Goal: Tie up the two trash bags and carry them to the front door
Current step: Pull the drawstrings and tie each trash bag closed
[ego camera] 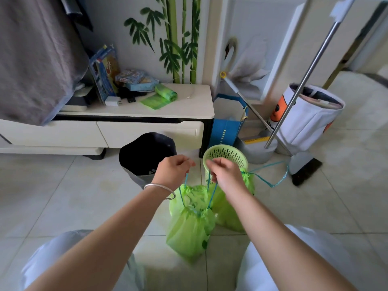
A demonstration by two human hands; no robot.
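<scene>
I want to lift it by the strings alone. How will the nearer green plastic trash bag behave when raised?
The nearer green plastic trash bag is thin film and already sags, so it will probably hang floppy and swing. Its blue drawstring, pinched by the left hand and right hand, looks thin and may dig into fingers. Its modest bulge suggests fairly light contents.

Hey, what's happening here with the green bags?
A person is tying a green trash bag on the floor. The left hand and right hand each pinch its blue drawstring, pulling upward. A second bag sits behind it, its drawstring trailing loose beside a green basket.
</scene>
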